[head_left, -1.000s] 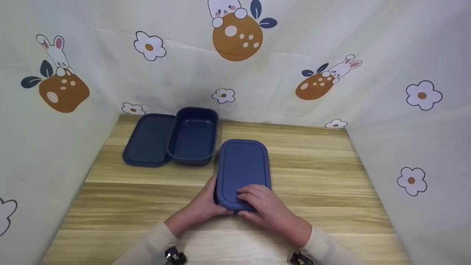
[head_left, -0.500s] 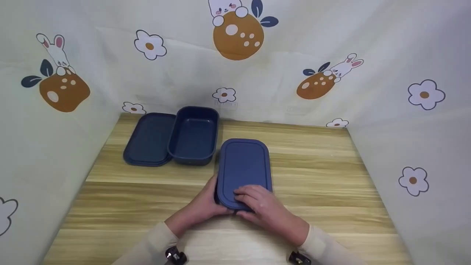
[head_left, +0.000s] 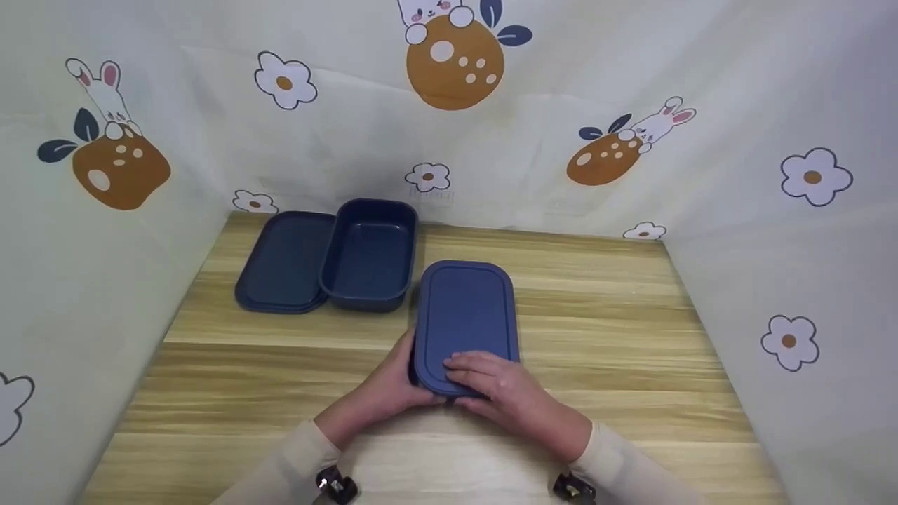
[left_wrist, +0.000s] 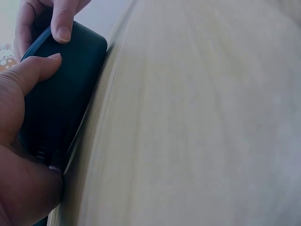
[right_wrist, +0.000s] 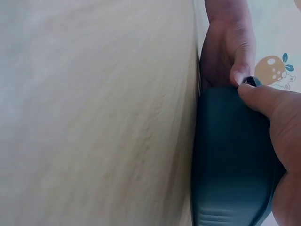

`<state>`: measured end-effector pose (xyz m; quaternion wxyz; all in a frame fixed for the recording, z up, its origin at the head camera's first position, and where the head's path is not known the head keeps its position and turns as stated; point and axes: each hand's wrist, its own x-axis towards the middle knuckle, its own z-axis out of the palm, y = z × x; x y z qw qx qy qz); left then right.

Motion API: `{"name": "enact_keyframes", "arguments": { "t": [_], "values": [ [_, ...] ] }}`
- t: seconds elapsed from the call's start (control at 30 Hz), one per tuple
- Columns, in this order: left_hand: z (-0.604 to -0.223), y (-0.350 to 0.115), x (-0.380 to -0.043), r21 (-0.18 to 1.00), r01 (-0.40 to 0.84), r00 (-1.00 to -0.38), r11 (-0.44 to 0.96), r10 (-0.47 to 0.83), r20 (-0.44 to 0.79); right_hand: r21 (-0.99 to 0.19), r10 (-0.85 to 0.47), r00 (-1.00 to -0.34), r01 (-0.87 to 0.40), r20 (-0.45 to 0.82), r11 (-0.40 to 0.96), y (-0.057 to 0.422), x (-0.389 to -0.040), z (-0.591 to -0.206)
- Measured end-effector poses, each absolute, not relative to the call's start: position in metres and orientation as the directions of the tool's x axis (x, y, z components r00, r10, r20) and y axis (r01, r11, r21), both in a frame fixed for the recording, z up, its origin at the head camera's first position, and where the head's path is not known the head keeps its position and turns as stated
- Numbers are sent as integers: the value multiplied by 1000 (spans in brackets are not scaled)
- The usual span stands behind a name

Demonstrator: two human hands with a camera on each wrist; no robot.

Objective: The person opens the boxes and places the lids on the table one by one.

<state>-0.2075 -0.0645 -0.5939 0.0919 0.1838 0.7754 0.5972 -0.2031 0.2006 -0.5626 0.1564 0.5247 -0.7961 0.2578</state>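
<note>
Head view: the box (head_left: 456,308) lies flat on the table (head_left: 603,337), near the middle, long side running away from the person, lid on. The left hand (head_left: 384,387) grips its near left corner, thumb bent onto the near end wall. The right hand (head_left: 511,396) grips the near right corner, fingers bent over the lid, thumb against the near end.

Procedure, as judged: the step appears to be handling the lid at its near end; pressing or prying cannot be told. Brace the base with the left hand. Apply force evenly along the rim, close to the corners. Avoid pushing one corner alone; the opposite edge may lift or the base may slide.

Appearance: the box is dark blue in the head view, teal at the wrists, smooth-walled, with rounded corners. An inset groove follows the lid's edge. Full seating of the rim cannot be confirmed. Beyond, to the left, stand an open box (head_left: 368,263) and a loose lid (head_left: 286,263).
</note>
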Motion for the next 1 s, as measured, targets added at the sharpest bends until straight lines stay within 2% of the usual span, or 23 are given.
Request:
{"name": "enact_keyframes", "arguments": {
  "t": [0.23, 0.47, 0.73, 1.0],
  "values": [
    [-594, -64, -208, 962, 180, -913, 204, 398, 86, -204, -758, -356, -935, 546, 292, 202, -205, -565],
    [-595, -64, -209, 964, 170, -913, 205, 401, 76, -272, -729, -358, -932, 584, 240, 200, -206, -564],
    [-594, -64, -208, 962, 178, -913, 208, 401, 82, -298, -706, -356, -931, 612, 211, 197, -207, -562],
    [-594, -65, -208, 962, 178, -914, 206, 397, 85, -228, -768, -350, -936, 537, 267, 202, -205, -555]
  ]
}}
